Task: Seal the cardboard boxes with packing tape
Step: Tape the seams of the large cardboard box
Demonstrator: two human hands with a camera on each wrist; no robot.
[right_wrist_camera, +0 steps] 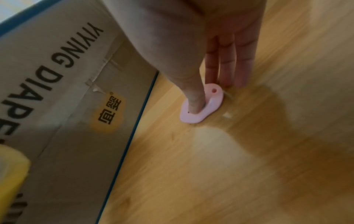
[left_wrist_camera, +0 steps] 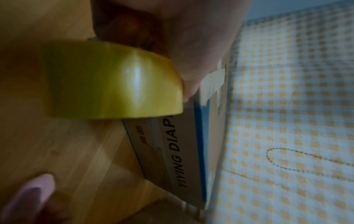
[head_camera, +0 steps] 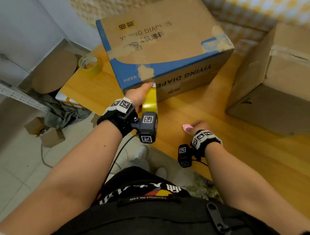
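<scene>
Now the left hand [head_camera: 138, 96] grips the yellow tape roll [head_camera: 149, 101] against the diaper box [head_camera: 165, 50] front; the right hand [head_camera: 198, 126], well right, reaches flat-fingered onto the pink cutter [head_camera: 186, 128].

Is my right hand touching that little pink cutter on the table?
Touching. In the right wrist view the right hand has its thumb tip pressed onto the pink cutter, which lies flat on the table.

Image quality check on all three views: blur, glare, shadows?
Head view: sharp centre, smeared, bent edges. Left wrist view: dim, soft, a glare streak on the tape roll. Right wrist view: brighter, slightly blurred, dark shadow across the table beside the pink cutter.
</scene>
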